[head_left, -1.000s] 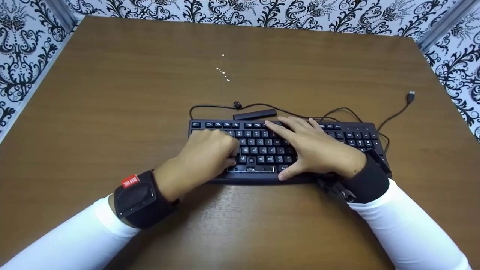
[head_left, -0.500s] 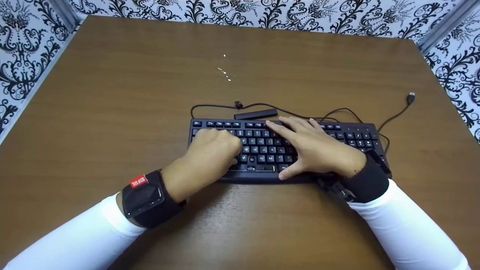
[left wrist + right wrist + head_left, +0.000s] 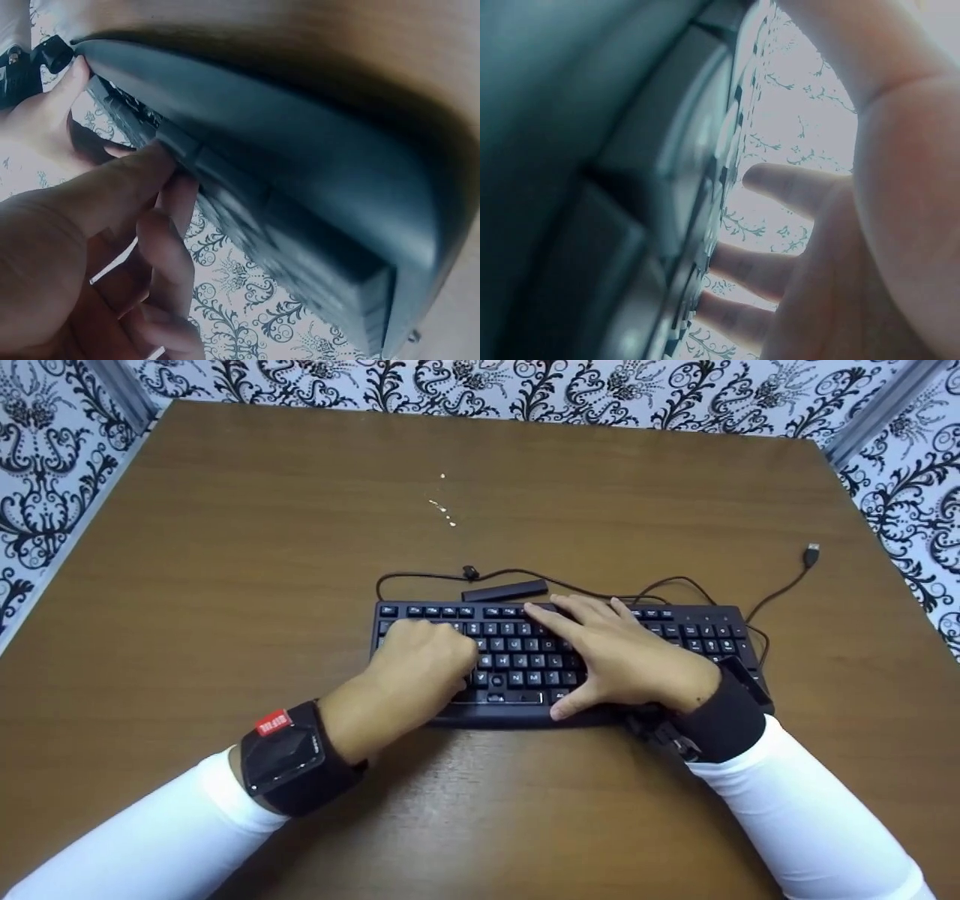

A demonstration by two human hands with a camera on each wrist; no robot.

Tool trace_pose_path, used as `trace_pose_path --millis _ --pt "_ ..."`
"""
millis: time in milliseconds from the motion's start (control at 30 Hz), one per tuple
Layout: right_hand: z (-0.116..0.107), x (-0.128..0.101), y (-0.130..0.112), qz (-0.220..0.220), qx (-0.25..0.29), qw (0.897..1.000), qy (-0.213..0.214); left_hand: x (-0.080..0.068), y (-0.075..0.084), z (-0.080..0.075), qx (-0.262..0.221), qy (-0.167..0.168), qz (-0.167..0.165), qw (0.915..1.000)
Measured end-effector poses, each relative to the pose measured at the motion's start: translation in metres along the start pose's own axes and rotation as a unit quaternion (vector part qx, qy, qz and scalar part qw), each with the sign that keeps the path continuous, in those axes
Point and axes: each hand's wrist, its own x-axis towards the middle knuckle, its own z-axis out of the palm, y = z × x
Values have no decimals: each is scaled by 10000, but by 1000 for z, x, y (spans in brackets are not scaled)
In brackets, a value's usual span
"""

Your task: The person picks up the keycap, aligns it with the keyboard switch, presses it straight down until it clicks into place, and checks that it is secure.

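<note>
A black keyboard [image 3: 517, 716] lies flat on the table. My left hand [image 3: 424, 660] is over its left part, fingers curled. In the left wrist view the left thumb and index finger [image 3: 180, 202] pinch at a bottom-row key [image 3: 180, 142], beside a stretch where the inner parts are bare. My right hand [image 3: 630, 660] is spread over the keyboard's middle right, thumb at the front edge and fingertips reaching the upper rows. The right wrist view shows its fingers [image 3: 757, 270] straight, against the keys. A round socket [image 3: 496, 681] without a keycap shows between the hands.
Behind the keyboard lies a loose black bar [image 3: 506, 590], shaped like a space bar. A small black piece [image 3: 470, 572] sits at the cable [image 3: 420, 574]. The USB plug [image 3: 811, 556] lies at the right. Patterned wallpaper [image 3: 480, 386] borders the table [image 3: 262, 547].
My left hand has shifted slightly to the right, and its thumb has tucked further out of sight beneath it in the head view. The right hand stays in place on the keyboard.
</note>
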Motion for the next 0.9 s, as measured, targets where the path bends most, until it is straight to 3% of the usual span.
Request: trace_pose_path --millis 200,400,533,667,767,900 --pt "-5 2 -1 65 -45 9999 -63 12 -21 -13 -663 -239 75 9975" --pt "-7 3 -3 78 -143 9998 -99 38 -52 -24 -594 -75 -423 9973" --pt "-7 3 -3 82 -147 9998 -72 61 -68 -24 -219 -480 -699 9962" --pt "-4 2 -2 97 -108 9999 -69 79 -76 -17 -238 -997 -782 9917" --pt "-2 2 -1 88 -60 9999 -83 88 -77 -10 -322 -1246 -661 9895" --pt "-1 0 1 137 -46 9999 -57 99 -76 -5 -371 -1315 -393 9898"
